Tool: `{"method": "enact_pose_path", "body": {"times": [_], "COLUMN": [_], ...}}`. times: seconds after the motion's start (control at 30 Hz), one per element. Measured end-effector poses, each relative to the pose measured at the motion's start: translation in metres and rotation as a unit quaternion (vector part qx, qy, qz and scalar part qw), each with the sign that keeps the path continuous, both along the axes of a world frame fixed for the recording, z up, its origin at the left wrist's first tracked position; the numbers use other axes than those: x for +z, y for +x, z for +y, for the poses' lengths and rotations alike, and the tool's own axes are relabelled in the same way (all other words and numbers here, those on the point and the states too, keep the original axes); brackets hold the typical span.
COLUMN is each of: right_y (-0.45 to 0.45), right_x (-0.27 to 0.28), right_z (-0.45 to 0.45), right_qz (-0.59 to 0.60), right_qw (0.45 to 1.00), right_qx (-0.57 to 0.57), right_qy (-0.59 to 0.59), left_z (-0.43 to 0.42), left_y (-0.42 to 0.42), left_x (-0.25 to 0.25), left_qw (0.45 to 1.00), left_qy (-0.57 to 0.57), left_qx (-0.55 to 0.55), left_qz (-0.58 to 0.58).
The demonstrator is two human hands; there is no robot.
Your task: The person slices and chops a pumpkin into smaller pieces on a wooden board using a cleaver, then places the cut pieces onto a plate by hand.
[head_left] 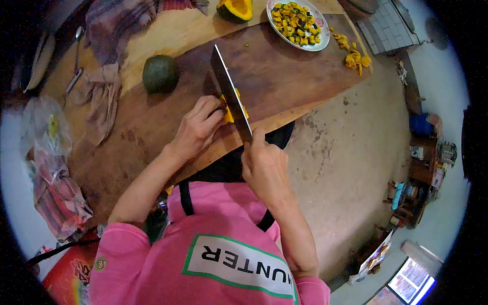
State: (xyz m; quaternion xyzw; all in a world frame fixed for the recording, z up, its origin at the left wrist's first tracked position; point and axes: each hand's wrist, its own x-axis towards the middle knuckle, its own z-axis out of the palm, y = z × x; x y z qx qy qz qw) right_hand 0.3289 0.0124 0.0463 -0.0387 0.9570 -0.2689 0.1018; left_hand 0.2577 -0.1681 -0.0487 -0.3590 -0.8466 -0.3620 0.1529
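Right hand: closed round the handle of the knife [231,94], centre of the frame, by the near edge; right hand [268,165].
Left hand: fingers bent, gripping the pumpkin piece [228,113] under the blade; left hand [198,127].
Near edge: runs from lower left to upper right along the surface [284,86], with open floor [335,152] beyond, right.
Clear bag: far left [48,114], its yellow-green contents blurred.
Whole-looking pumpkin: left of the blade [160,74], apart.
Open room: bare wood between knife and plate.
Plate: upper right [323,43], heaped with diced pumpkin [295,25].
Pulp: right of the plate, near the surface's end [357,60].
Hollowed pumpkin: top centre [236,9], orange inside.
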Motion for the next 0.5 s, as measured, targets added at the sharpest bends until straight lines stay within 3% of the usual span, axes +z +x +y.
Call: {"method": "enact_pose_path", "body": {"times": [0.5], "right_y": [-0.021], "right_x": [0.017], "right_z": [-0.017], "right_qz": [-0.098], "right_qw": [0.994], "right_qx": [0.004], "right_qy": [0.053], "left_z": [-0.008], "left_y": [-0.006], "left_x": [-0.015], "left_qw": [0.998], "left_qy": [0.006], "left_qx": [-0.018], "left_qz": [-0.055]}}
